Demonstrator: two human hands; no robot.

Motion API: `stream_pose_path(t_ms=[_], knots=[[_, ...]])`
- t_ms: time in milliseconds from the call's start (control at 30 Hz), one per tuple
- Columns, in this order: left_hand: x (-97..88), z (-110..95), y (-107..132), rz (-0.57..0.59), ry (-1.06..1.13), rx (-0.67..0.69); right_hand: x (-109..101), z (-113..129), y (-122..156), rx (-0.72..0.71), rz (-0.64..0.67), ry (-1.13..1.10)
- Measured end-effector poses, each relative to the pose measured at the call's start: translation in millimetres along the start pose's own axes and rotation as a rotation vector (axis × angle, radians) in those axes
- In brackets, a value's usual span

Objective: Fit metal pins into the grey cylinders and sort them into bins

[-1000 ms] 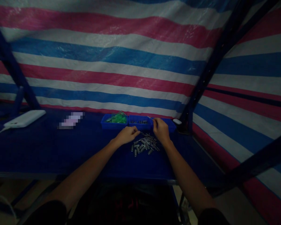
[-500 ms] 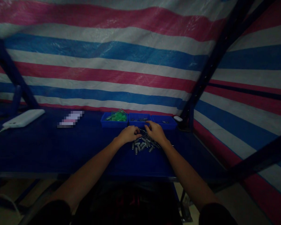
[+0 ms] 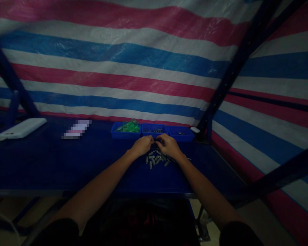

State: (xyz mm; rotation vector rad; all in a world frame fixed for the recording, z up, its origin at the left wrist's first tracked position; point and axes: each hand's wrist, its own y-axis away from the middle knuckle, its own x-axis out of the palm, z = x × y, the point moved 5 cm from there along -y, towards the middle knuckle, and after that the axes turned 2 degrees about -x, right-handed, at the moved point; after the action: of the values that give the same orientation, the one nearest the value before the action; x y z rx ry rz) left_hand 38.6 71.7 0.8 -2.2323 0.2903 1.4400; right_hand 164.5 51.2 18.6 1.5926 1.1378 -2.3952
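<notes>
A heap of small grey metal cylinders with thin leads (image 3: 157, 159) lies on the dark blue table (image 3: 66, 160). My left hand (image 3: 141, 146) and my right hand (image 3: 168, 146) hover just behind the heap, fingertips pinched and almost meeting over a tiny part that I cannot make out. Right behind the hands stands a row of three blue trays: the left tray (image 3: 125, 131) holds green parts, the middle tray (image 3: 153, 130) holds dark metal parts, and the right tray (image 3: 181, 133) has one or two small pieces.
A white power bank (image 3: 22, 127) with a cable lies at the far left. A small blurred card (image 3: 76, 128) rests mid-left, and a small white object (image 3: 195, 129) sits by the dark shelf post (image 3: 218, 95). A striped tarpaulin forms the back and right walls.
My right hand came back from the right tray down to the heap and closed in on my left hand; the two now pinch together above the cylinders.
</notes>
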Motion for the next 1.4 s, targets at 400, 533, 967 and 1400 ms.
stream_pose_path(t_ms=[400, 533, 967, 1400], knots=[[-5.1, -8, 11, 0.133, 0.091, 0.024, -35, -29, -4, 0.172, -0.202, 0.234], [-5.7, -22, 18, 0.203, -0.139, -0.045, -51, -71, 9, 0.55, -0.261, 0.366], [-25.1, -1, 6, -0.101, 0.234, -0.035, -12, 15, -2, 0.002, -0.05, -0.01], [-29.3, -4, 7, -0.084, 0.44, 0.04, -28, 4, -4, -0.018, -0.101, 0.09]])
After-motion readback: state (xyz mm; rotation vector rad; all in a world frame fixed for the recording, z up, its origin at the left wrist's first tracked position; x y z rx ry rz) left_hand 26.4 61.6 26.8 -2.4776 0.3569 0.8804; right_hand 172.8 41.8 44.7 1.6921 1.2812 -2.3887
